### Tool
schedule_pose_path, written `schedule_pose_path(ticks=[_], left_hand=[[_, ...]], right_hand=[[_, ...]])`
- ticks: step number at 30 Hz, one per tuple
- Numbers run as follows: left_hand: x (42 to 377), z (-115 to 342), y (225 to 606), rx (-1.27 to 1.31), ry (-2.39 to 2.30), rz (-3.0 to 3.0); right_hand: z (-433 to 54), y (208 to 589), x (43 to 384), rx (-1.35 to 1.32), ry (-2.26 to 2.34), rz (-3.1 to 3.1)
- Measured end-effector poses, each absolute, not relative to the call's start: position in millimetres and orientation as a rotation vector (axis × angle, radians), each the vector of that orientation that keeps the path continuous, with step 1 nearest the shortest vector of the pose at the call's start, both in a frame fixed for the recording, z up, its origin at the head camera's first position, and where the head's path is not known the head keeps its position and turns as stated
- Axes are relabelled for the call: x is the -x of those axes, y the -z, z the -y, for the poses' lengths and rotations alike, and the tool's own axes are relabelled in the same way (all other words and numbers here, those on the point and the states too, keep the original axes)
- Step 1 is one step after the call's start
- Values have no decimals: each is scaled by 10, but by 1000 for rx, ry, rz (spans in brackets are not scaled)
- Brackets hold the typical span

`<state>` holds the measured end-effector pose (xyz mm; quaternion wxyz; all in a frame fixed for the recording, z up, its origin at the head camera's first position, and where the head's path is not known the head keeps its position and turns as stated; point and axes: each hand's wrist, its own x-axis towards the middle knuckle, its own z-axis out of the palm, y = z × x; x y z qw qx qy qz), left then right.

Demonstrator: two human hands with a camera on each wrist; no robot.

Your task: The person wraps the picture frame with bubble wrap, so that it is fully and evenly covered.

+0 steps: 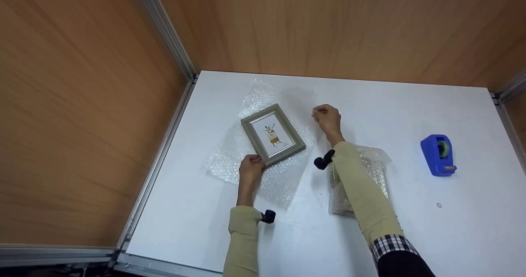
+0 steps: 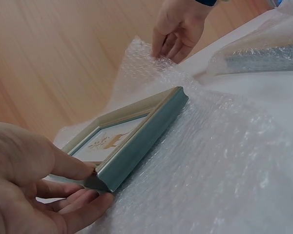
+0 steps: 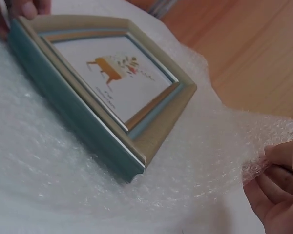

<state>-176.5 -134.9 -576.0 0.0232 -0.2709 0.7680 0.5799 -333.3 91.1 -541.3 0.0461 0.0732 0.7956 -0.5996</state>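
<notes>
A picture frame [image 1: 296, 142] with a plant print lies at a slant on a sheet of bubble wrap [image 1: 230, 153]. In the head view my left hand [image 1: 251, 170] is at its near corner; the left wrist view shows the thumb on top and fingers beneath, pinching that corner [image 2: 105, 178]. My right hand [image 1: 328, 120] pinches an edge of the bubble wrap [image 3: 256, 168], to the right of the frame. That edge is lifted off the table, as the right wrist view shows.
A wrapped flat package [image 1: 376, 166] lies under my right forearm. Farther right stands a blue tape dispenser [image 1: 437, 155], with a small ring-shaped mark [image 1: 439, 205] nearer me. Wooden panels [image 1: 328, 30] rise behind and left of the white table [image 1: 181, 215].
</notes>
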Motion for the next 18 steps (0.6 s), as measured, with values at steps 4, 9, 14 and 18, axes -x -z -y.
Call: schedule_pose_path(ticks=[4,9,14,18], left_hand=[[1766,1367,5743,856,-1804,-2373],[1763,1375,5735,850,-1802,-2381],[1755,1363,5735,835,-1795,-2392],[1753,1348,5744,836,-1811,-2363]], right_hand=[[-784,5399,3286,-68,1803,-2464],[-579,5342,3158,175,1688,-2551],[-381,5314,3026,333,1507,-2636],[-269,5363,2939,390,1426,-2654]])
